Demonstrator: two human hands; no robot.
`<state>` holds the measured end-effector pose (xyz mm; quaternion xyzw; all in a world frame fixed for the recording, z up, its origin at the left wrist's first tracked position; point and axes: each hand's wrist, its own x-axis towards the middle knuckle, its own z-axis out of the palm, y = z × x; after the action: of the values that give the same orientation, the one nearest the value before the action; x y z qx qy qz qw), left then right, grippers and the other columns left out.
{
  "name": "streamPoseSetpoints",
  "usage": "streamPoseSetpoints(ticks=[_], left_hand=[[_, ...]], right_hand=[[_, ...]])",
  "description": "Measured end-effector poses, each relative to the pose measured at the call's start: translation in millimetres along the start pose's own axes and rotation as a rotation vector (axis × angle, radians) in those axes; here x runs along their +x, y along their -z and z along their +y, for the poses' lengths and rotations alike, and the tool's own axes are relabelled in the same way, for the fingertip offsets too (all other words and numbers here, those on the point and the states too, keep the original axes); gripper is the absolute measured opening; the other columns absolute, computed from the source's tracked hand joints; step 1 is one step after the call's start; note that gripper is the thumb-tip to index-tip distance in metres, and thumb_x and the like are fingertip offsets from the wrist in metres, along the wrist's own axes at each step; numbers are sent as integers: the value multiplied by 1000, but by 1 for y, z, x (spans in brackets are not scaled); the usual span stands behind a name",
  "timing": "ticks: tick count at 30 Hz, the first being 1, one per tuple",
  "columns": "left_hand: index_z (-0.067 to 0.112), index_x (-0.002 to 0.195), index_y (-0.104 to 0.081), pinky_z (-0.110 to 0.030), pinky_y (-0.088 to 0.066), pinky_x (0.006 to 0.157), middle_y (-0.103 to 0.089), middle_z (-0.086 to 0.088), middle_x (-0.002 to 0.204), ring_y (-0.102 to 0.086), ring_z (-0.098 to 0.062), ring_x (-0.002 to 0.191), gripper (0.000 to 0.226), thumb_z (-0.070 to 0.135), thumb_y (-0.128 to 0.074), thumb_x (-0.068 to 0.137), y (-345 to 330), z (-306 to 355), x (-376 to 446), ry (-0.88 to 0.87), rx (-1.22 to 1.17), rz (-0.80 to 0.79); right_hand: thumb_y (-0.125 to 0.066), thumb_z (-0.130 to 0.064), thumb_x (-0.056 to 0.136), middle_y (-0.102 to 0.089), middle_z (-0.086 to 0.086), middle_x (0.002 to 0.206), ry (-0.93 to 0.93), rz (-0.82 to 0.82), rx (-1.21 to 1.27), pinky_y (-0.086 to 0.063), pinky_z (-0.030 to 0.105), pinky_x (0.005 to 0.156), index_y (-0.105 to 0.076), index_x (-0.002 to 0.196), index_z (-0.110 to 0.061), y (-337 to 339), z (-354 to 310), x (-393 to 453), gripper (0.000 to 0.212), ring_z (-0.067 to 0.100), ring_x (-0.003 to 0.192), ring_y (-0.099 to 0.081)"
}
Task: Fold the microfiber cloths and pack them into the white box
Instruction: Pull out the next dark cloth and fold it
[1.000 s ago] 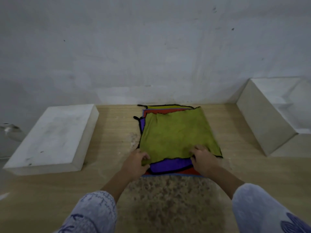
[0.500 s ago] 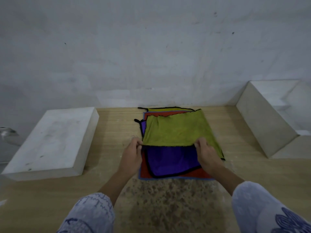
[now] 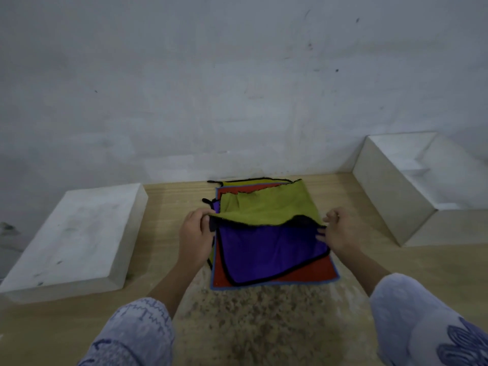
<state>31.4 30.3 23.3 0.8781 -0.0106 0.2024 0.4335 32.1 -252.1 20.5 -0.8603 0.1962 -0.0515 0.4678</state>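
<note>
An open white box (image 3: 412,186) sits well to the right of the right hand (image 3: 340,233). Between both hands, a black-edged green cloth (image 3: 266,207) folds back over purple (image 3: 269,252) and red (image 3: 314,270) cloths. The left hand (image 3: 195,236) and the right hand each pinch its lifted edge.

Left hand (image 3: 194,235), right hand (image 3: 340,232): fingers pinched.

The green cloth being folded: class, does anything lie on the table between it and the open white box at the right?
Nothing visible does. The green cloth, gripped at its near edge by the left hand and right hand, has only bare table between it and the open white box.
</note>
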Motion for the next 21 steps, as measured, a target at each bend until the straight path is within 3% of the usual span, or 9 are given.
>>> streamPoseSetpoints(ticks=[2, 4, 5, 7, 10, 12, 15, 18, 21], left_hand=[[4, 98, -62, -38, -51, 77, -58, -7, 95, -58, -24, 88, 21, 1, -42, 93, 6, 5, 1, -4, 5, 5], [4, 99, -62, -19, -48, 69, -58, -10, 96, -56, -13, 81, 21, 2, -42, 94, 11, 18, -2, -28, -6, -33], [3, 100, -62, -11, -48, 64, -57, -11, 97, -54, -6, 78, 22, 2, -42, 94, 12, 24, -5, -33, -37, -50], [5, 100, -63, -8, -51, 61, -55, -9, 97, -56, -6, 75, 22, 3, -41, 95, 13, 35, -10, -40, -104, -61], [7, 98, -63, -13, -54, 61, -55, -8, 97, -58, -9, 74, 22, 5, -42, 95, 16, 48, -19, -79, -127, -46], [7, 98, -63, -13, -54, 61, -55, -6, 98, -58, -12, 78, 21, 6, -42, 95, 19, 58, -24, -108, -121, -42], [11, 96, -63, -17, -55, 63, -54, 1, 93, -59, -18, 84, 20, 5, -44, 94, 25, 67, -33, -163, -130, -20], [16, 94, -63, -41, -56, 73, -54, 19, 91, -58, -13, 86, 20, 9, -44, 93, 35, 71, -48, -229, -104, -3], [22, 92, -61, -44, -55, 72, -55, 20, 91, -56, -8, 84, 20, 16, -42, 89, 48, 70, -66, -244, -96, 22]], right_hand=[[-46, -10, 89, -54, 8, 78, -32, 61, 20, -49, 40, 73, -50, 80, -12, 12, -2, 1, 11, 28, 78, -56], [-47, -2, 89, -56, 10, 66, -25, 9, 32, -54, 47, 68, -51, 69, -12, 15, 3, -4, 23, 29, 64, -61], [-47, 1, 89, -55, 10, 62, -21, -52, 28, -55, 43, 62, -50, 67, -15, 13, 5, -11, 28, 26, 55, -61], [-46, 5, 88, -53, 8, 59, -20, -184, 36, -50, 29, 50, -51, 65, -19, 4, 6, -25, 33, 14, 41, -57], [-43, 10, 87, -51, 6, 63, -54, -396, 103, -41, 21, 44, -56, 69, -11, -10, 0, -49, 30, 15, 52, -50], [-41, 7, 91, -52, 8, 75, -188, -545, 291, -46, 22, 51, -55, 94, -7, -15, -6, -66, 20, 19, 67, -54], [-44, 0, 93, -54, 10, 108, -269, -603, 438, -52, 32, 66, -34, 134, -28, -25, -9, -79, 51, 27, 94, -59], [-45, 3, 92, -49, 11, 129, -250, -657, 360, -51, 29, 62, -11, 146, -32, -28, -6, -86, 73, 24, 89, -61], [-45, 8, 90, -44, 24, 138, -194, -643, 249, -51, 36, 66, -17, 146, -19, -26, 3, -91, 68, 27, 86, -58]])
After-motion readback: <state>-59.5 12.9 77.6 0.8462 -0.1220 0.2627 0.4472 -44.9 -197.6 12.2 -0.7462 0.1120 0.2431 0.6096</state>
